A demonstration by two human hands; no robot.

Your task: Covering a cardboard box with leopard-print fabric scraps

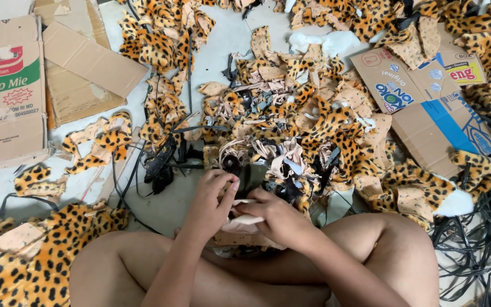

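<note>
My left hand (pixel 211 202) and my right hand (pixel 277 219) meet over my crossed legs, both closed on a pale beige fabric piece (pixel 245 222) held between them. The fabric's lower part rests on my lap and is partly hidden by the fingers. Just beyond my hands lies a heap of leopard-print fabric scraps (pixel 308 131) mixed with black strips and beige backing pieces. A dark flat object (pixel 251 176) sits right behind my fingers.
Flattened cardboard boxes lie at the left (pixel 7 91) and at the right (pixel 427 96). A tangle of black straps (pixel 484 227) fills the right edge. More leopard-print fabric (pixel 24 261) is piled by my left knee. White stuffing (pixel 325 41) lies at the back.
</note>
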